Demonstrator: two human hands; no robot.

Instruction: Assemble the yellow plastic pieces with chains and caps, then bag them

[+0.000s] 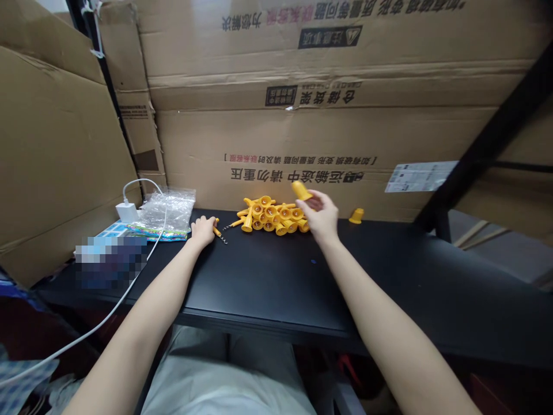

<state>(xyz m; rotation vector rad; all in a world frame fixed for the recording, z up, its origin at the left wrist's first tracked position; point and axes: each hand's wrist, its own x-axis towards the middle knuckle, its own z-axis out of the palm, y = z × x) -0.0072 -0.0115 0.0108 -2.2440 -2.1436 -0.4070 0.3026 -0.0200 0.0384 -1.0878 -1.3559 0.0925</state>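
My left hand (203, 231) is at the left of the black tabletop, its fingers closed round a yellow corkscrew piece (217, 231) whose metal spiral points right and down. My right hand (320, 217) is raised off the table and grips a yellow bell-shaped cap (301, 190), rounded end up. Between the hands lies a pile of yellow bell-shaped pieces (270, 212), many with their hollow ends facing me. Another corkscrew piece (235, 223) pokes out from the pile's left side, spiral outward. One yellow cap (356, 216) stands alone right of my right hand.
Cardboard (276, 132) walls the back and left side. At the left are a clear plastic bag (168, 207), a white charger (127, 212) and its white cable (161, 236) trailing over the table edge. A black metal post (479, 132) slants at the right.
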